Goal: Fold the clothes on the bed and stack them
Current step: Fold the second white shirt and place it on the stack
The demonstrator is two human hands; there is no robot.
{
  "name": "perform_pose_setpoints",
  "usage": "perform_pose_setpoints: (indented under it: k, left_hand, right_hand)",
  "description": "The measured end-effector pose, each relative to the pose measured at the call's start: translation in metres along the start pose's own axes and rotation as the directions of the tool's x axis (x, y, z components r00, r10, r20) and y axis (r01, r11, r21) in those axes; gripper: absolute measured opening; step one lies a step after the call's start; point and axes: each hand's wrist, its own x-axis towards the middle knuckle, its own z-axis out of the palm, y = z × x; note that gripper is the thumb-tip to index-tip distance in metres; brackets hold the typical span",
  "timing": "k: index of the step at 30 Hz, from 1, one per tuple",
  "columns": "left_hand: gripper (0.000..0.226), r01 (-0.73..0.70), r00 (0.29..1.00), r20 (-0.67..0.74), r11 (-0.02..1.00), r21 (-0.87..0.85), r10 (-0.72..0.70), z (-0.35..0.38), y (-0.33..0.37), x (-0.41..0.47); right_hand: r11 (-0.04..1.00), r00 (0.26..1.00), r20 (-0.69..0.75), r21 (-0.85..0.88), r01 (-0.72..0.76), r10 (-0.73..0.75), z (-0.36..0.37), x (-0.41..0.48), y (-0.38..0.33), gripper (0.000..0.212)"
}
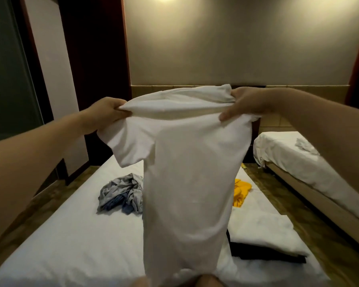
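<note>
White shirt [191, 172] hangs over bed [71, 235], shoulders gripped by left hand [104, 114] and right hand [247, 104].

You hold a white T-shirt [191, 172] by its shoulders, left hand [104, 112] and right hand [244, 103] both gripping; it hangs below your fingers [226, 117]. On the bed [60, 235], crumpled grey clothes [120, 193] lie below the left fingers, a yellow garment [240, 191] below the right.

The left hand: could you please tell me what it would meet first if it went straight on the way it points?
The left hand grips the white shirt, so that cloth comes first; beyond it probably the wall past the bed, though depth is unclear.
</note>
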Motion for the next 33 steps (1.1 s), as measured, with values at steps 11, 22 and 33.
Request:
perform_pose_setpoints:
  k: [11, 22, 33]
  left_hand:
    - [0.015, 0.176, 0.923, 0.305, 0.962, 0.208, -0.235, 0.038, -0.045, 0.055]
    - [0.021, 0.187, 0.944, -0.275, 0.982, -0.006, -0.182, 0.101, -0.061, 0.234]
    - [0.019, 0.006, 0.941, -0.335, 0.994, -0.111, -0.044, 0.047, -0.04, 0.215]
  right_hand:
    - [0.933, 0.985, -0.141, -0.332, -0.14, 0.097, 0.019, 0.071, 0.041, 0.034]
    - [0.828, 0.806, -0.565, -0.528, -0.192, -0.174, -0.026, 0.243, 0.082, 0.026]
    - [0.865, 0.733, -0.604, -0.501, -0.045, -0.312, -0.056, 0.208, 0.037, 0.036]
